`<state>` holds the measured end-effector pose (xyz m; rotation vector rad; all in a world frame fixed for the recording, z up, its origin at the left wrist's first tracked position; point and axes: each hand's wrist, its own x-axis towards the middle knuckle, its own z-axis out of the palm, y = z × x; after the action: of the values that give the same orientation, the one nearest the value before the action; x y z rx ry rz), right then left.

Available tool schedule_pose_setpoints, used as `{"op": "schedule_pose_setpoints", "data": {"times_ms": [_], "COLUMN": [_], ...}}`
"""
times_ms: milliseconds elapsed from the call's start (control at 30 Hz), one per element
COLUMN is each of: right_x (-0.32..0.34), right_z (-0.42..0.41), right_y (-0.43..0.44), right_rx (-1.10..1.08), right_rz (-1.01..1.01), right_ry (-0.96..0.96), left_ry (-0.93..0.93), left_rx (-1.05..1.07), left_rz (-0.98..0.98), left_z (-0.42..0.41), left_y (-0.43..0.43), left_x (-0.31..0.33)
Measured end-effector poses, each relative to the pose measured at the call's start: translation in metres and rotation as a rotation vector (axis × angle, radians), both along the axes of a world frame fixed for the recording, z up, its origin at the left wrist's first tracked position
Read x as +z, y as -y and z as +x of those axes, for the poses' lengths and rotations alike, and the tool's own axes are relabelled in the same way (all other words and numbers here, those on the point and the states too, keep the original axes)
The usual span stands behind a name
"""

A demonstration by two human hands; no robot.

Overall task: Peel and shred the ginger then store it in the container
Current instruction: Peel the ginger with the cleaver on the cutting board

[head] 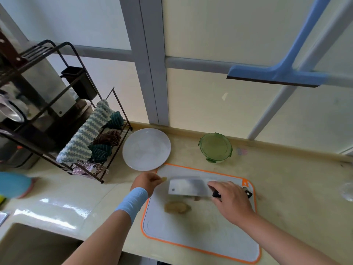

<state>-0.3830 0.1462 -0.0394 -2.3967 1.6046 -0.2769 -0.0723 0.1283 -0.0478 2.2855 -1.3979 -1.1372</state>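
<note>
counter: kitchen worktop, cutting board [200, 236] at 6 o'clock
ginger [177, 207]: mid-board; lidded container [215, 147] at 1 o'clock
left hand [148, 183]: pinches ginger bit [163, 179]
right hand [231, 201]: wraps cleaver [189, 186] handle
progress: early; shredding, storing remain

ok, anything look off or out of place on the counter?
Nothing spilled or damaged. Only oddity: the cutting board lies skewed on the counter, its near right corner at or over the front edge.
</note>
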Motion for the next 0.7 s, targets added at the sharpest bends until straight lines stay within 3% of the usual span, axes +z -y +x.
{"op": "schedule_pose_setpoints", "data": {"times_ms": [200, 467, 600, 700], "right_x": [-0.021, -0.06, -0.064, -0.063], "right_z": [-0.001, 0.01, 0.015, 0.017], "right_y": [-0.005, -0.023, -0.025, -0.02], "right_rx": [-0.25, -0.342, -0.344, -0.228], "right_rz": [0.19, 0.374, 0.387, 0.308], "right_ry": [0.044, 0.025, -0.001, -0.176], "left_ry": [0.14, 0.462, 0.345, 0.304], "left_rx": [-0.258, -0.509, -0.509, -0.601], "left_rz": [0.125, -0.001, -0.108, -0.154], "left_z": [-0.02, -0.034, -0.039, -0.05], "left_y": [-0.008, 0.002, 0.002, 0.005], "left_x": [-0.018, -0.034, -0.039, -0.038]}}
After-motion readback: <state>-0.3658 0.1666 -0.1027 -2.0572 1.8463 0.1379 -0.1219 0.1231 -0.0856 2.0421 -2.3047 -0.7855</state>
